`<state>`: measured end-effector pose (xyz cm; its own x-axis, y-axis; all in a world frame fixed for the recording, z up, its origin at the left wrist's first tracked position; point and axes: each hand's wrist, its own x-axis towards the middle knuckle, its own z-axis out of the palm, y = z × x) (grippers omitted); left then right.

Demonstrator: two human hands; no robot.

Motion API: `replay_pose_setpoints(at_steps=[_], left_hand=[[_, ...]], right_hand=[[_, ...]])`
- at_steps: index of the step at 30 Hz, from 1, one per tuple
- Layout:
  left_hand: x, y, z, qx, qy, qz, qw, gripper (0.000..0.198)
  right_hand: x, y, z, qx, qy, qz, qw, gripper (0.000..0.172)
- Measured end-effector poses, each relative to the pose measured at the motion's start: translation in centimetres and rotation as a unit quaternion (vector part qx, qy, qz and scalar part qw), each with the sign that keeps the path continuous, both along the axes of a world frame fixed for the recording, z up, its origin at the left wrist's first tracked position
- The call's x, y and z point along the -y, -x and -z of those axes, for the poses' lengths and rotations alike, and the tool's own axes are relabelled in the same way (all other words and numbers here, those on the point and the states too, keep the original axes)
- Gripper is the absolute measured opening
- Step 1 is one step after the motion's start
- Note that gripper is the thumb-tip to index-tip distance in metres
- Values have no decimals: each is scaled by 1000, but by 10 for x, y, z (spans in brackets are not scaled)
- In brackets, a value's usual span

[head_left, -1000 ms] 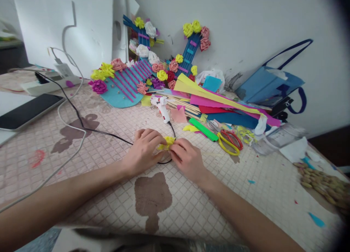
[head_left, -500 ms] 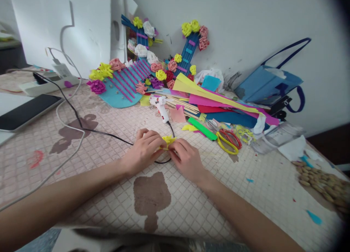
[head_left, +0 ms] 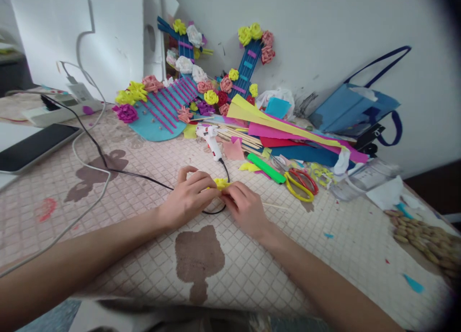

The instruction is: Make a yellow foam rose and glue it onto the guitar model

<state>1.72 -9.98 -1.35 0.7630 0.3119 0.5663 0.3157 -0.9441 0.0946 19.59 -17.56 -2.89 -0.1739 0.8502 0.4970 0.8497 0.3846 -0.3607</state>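
A small yellow paper flower [head_left: 221,183] is pinched between both of my hands, just above the tabletop. My left hand [head_left: 192,194] closes on it from the left, and my right hand [head_left: 245,207] grips it from the right with bent fingers. The fingers cover much of the flower. A thin pale stick [head_left: 275,206] shows to the right of my right hand; I cannot tell whether it joins the flower. Beyond my hands rests a white glue gun [head_left: 210,141], its black cord [head_left: 215,212] looping beneath them.
Scissors [head_left: 299,185] and a green cutter [head_left: 265,168] lie to the right, near coloured paper sheets [head_left: 288,125]. Guitar-shaped crafts with paper flowers [head_left: 154,118] lean at the back. A phone [head_left: 38,146], a power strip [head_left: 61,109], a blue bag [head_left: 355,109] and peanuts [head_left: 425,241] surround the work area.
My hands stay almost in place, with slight finger shifts on the yellow flower. The thin stick beside my right hand shows more clearly now.
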Motion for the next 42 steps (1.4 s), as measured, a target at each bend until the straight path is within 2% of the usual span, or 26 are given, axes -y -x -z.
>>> replay_pose_setpoints(at_steps=[8, 17, 22, 28, 34, 38, 42], left_hand=[[1, -1, 0, -19, 14, -12, 1000, 14], [3, -3, 0, -25, 38, -17, 999, 15], [2, -5, 4, -26, 24, -32, 999, 14], [3, -4, 2, -32, 14, -29, 999, 17], [4, -6, 2, -14, 2, -37, 999, 16], [4, -8, 4, -15, -4, -46, 999, 7], [4, -8, 5, -11, -20, -49, 999, 9]], right_hand=[[0, -2, 2, 18, -7, -11, 1000, 10], [1, 1, -1, 74, -7, 9, 997, 17], [1, 2, -3, 84, -12, 10, 996, 19], [3, 1, -1, 60, -9, 17, 998, 10], [3, 1, -2, 108, -26, 28, 993, 18], [2, 2, -4, 138, -13, 33, 990, 19], [2, 2, -2, 149, 3, 28, 988, 17]])
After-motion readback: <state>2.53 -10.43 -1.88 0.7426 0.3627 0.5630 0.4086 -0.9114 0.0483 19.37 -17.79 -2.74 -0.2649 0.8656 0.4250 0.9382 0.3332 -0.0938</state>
